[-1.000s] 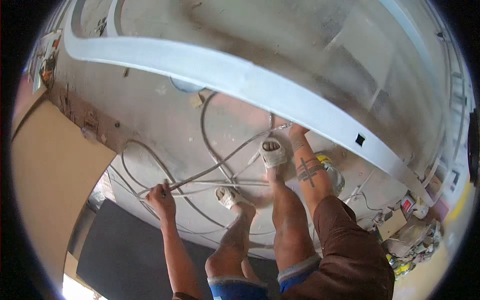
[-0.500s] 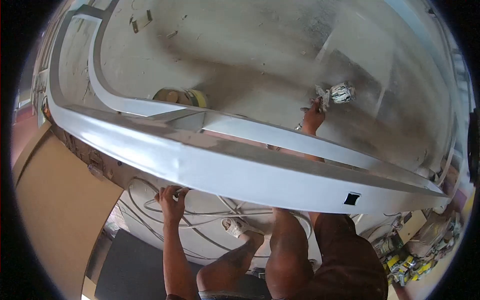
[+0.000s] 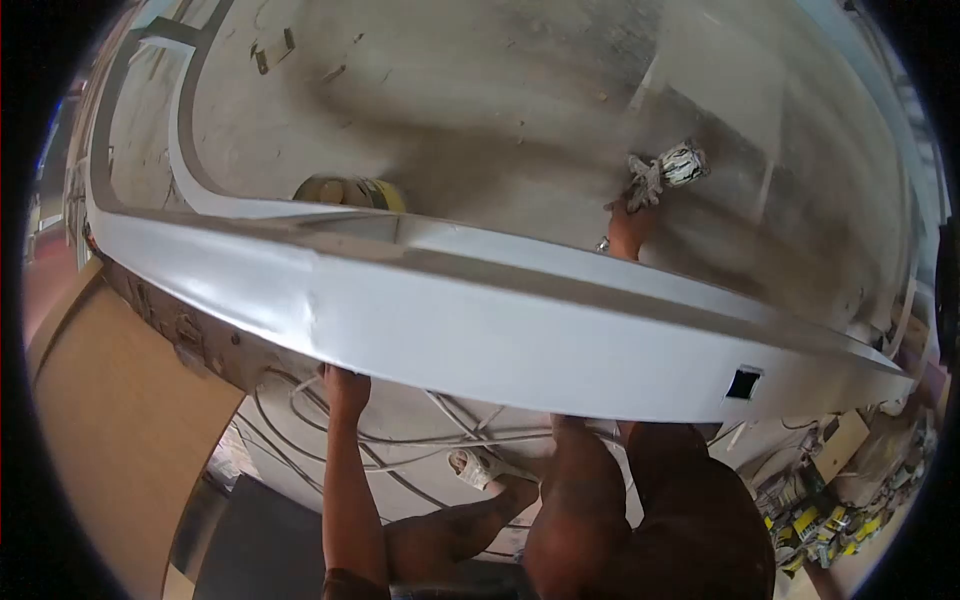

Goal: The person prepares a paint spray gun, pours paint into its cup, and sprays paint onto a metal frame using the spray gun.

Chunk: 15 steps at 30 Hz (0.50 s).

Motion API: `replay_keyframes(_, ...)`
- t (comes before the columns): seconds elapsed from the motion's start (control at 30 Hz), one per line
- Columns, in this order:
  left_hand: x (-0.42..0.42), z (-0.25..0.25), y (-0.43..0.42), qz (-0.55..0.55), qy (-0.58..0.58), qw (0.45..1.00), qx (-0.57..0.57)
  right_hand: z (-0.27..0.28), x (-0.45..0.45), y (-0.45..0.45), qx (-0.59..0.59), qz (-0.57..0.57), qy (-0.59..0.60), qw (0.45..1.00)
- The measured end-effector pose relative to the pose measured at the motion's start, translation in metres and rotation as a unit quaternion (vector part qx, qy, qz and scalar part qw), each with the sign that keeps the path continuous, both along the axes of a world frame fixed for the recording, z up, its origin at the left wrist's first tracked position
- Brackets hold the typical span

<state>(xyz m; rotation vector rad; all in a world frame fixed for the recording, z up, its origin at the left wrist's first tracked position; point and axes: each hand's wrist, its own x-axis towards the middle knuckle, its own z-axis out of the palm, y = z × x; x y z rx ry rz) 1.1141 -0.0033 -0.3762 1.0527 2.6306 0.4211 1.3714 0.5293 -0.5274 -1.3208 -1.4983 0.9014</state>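
A long, curved, silver-white frame [image 3: 520, 345] crosses the view, with a small square cut-out [image 3: 744, 383] near its right end. My left hand [image 3: 347, 390] is at the lower edge of its near side, with the fingers curled in behind the edge and mostly hidden. Beyond the far rail, my right hand [image 3: 630, 228] is closed around a paint-crusted spray gun [image 3: 646, 180]. Its cup [image 3: 684, 163], streaked with paint, points up and right. The far rail hides my right forearm.
A paint bucket [image 3: 385, 196] stands behind the frame on the dusty floor. Hoses [image 3: 400, 440] loop on the floor near my feet. A tan board [image 3: 130, 420] leans at left, above a dark panel [image 3: 265, 545]. Yellow-and-black litter [image 3: 825, 530] lies at lower right.
The frame has tilted, showing more of its near face, and its cut-out has shifted right. My left hand's fingers have gone behind the edge. The spray gun has turned slightly.
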Motion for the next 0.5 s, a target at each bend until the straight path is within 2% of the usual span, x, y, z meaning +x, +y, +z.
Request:
replay_keyframes(0.03,0.008,0.019,0.02,-0.014,0.033,0.998,-0.05,-0.008,0.003,0.006,-0.01,0.012,-0.013,1.0)
replay_keyframes(0.1,0.022,0.035,0.043,0.045,0.003,0.998,-0.047,-0.012,0.008,0.014,-0.047,0.037,-0.039,0.997)
replay_keyframes(0.13,0.026,0.039,0.049,0.034,-0.016,0.998,-0.055,-0.009,0.011,0.014,-0.074,0.049,-0.051,0.995)
replay_keyframes(0.17,0.029,0.039,0.052,0.024,-0.033,0.997,-0.064,0.005,0.007,0.012,-0.044,0.022,-0.077,0.996)
replay_keyframes(0.23,0.034,0.031,0.049,0.011,-0.047,0.997,-0.062,0.046,-0.01,0.0,0.014,-0.033,-0.129,0.991)
replay_keyframes(0.3,0.035,0.022,0.048,0.006,-0.045,0.997,-0.064,0.06,-0.011,-0.006,0.024,-0.048,-0.138,0.989)
replay_keyframes(0.5,0.038,0.001,0.046,-0.002,0.031,0.997,-0.077,0.06,0.009,-0.021,-0.005,-0.014,-0.113,0.994)
